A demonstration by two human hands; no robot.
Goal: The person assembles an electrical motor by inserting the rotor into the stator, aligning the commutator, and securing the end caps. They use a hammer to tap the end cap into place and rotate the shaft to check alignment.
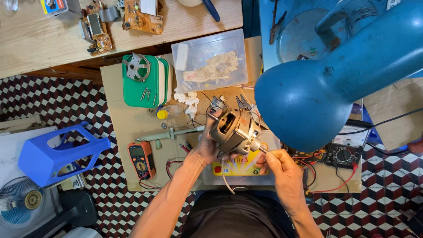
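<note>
Yellow label (240, 166) under fan motor (233, 130); left hand (206, 147), right hand (275, 163) holding.

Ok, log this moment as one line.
left hand: grips fan motor | right hand: pinches motor shaft | near: orange multimeter, soldering iron

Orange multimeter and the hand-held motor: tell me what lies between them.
In the head view, the left hand and its wrist fill that stretch between the orange multimeter and the motor, above loose red wires.

Bright, even daylight on the worktop (132, 128), soft shadows, sharp focus, slight wide-angle bending toward the edges.
</note>
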